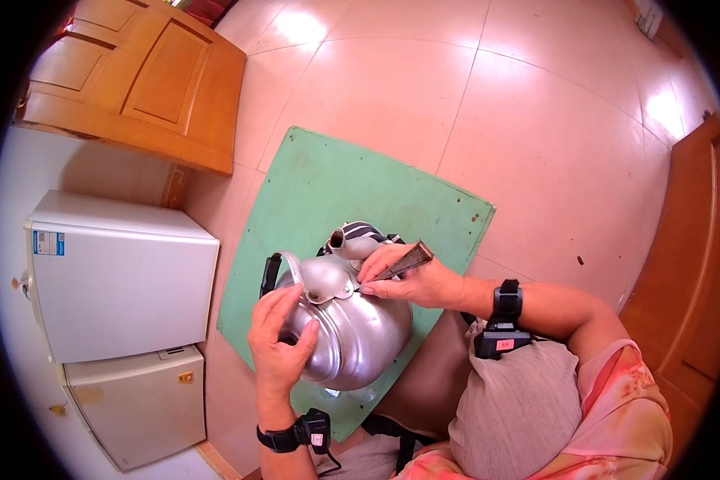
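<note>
A dented silver metal kettle (368,336) lies tilted on a green tabletop (336,176) in front of me. Its spout (340,240) points away, and its curved handle with a black grip (271,272) is on the left. My left hand (280,336) is curled at the kettle's round opening, fingertips by the handle's base and thumb on the rim. Between the fingers and thumb of my right hand (412,280) is a dark, rusty flat metal tool (412,258). Its narrow end is near a riveted bracket (340,290) on the kettle; the tip is partly hidden by my fingers.
A black-and-white striped cloth (362,230) lies beyond the spout. To the left stand a white fridge (124,280) and a smaller cream cabinet (140,408), with a wooden door (160,80) farther back. Another wooden door (684,248) is at the right. Pinkish tiles (552,160) cover the floor.
</note>
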`<control>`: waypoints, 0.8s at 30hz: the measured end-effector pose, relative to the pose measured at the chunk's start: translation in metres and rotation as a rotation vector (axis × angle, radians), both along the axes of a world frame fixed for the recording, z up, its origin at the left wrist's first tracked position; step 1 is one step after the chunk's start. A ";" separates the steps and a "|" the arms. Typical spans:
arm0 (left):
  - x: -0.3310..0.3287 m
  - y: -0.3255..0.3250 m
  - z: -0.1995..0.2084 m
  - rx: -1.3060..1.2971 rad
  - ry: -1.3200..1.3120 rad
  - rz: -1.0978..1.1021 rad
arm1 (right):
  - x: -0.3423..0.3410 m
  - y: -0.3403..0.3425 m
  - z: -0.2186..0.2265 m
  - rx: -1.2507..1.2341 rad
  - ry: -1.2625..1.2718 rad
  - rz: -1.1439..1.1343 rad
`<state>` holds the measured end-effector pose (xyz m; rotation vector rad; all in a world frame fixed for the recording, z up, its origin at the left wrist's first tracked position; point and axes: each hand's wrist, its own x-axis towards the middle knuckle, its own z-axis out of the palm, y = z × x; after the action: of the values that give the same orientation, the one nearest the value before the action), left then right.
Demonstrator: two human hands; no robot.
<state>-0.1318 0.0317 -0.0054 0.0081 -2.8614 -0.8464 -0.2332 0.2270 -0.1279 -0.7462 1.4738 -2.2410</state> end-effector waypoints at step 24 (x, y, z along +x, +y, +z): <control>0.052 -0.040 -0.026 -0.055 0.025 0.379 | -0.092 0.026 -0.069 0.985 1.262 -0.234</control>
<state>-0.0803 -0.0082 -0.0317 0.5105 -2.7259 -0.6831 -0.3254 0.2531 -0.1969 -1.7134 2.8867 -0.6450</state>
